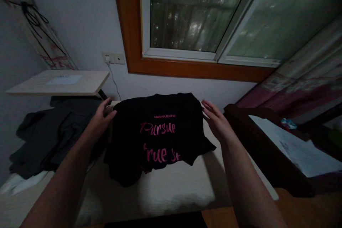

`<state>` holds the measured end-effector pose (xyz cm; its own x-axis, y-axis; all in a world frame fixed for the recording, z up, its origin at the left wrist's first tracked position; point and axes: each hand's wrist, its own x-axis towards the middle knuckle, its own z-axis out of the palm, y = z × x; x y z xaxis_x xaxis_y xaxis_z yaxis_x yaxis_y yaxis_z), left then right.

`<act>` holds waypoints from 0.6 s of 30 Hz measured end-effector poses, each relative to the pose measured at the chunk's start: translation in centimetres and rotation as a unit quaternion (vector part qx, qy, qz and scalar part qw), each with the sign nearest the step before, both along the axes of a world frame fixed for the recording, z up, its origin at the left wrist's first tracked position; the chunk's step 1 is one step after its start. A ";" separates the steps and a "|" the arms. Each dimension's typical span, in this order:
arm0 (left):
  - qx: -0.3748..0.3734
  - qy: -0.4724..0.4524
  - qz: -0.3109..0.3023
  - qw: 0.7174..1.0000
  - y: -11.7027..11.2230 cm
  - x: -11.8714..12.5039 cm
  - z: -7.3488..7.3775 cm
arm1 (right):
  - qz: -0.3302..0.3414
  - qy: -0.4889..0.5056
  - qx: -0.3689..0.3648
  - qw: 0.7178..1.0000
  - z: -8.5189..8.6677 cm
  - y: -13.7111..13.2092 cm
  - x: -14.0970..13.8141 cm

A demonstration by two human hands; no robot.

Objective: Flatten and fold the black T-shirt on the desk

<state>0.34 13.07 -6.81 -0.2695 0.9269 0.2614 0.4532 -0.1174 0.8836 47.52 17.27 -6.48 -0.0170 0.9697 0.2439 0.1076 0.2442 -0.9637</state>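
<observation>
A black T-shirt (pixel 157 135) with pink lettering lies folded on a pale bed surface (pixel 171 192) below a window. My left hand (pixel 103 117) rests against the shirt's left edge, fingers curled loosely and apart, holding nothing. At the shirt's right edge my right hand (pixel 216 121) hovers with its fingers stretched out and open, just beside the cloth.
A heap of dark grey clothes (pixel 50 139) lies to the left under a small pale folding table (pixel 61 82). A dark wooden desk (pixel 267 149) with white papers (pixel 296 149) stands at the right. The wall with a socket (pixel 113 58) and the window (pixel 203 10) are straight ahead.
</observation>
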 end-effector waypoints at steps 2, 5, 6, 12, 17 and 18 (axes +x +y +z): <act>0.038 0.099 -0.001 0.994 -0.5 0.8 0.1 | -0.019 -0.033 0.029 0.999 -0.1 -0.3 -0.7; 0.075 0.194 -0.052 0.977 -2.8 3.0 0.1 | -0.021 -0.087 0.044 0.995 -0.5 -2.3 -1.7; 0.064 0.210 -0.084 0.972 -3.9 4.0 0.0 | -0.002 -0.101 0.029 0.995 -0.6 -3.2 -2.0; -0.115 0.329 -0.337 0.875 -10.5 9.4 -1.9 | 0.392 -0.169 -0.255 0.868 -1.8 -7.8 -1.9; -0.120 0.398 -0.319 0.851 -12.9 9.9 -4.6 | 0.376 -0.230 -0.198 0.875 -4.4 -8.6 -0.8; -0.113 0.403 -0.307 0.855 -12.9 9.7 -5.1 | 0.349 -0.222 -0.178 0.893 -4.8 -8.6 -0.8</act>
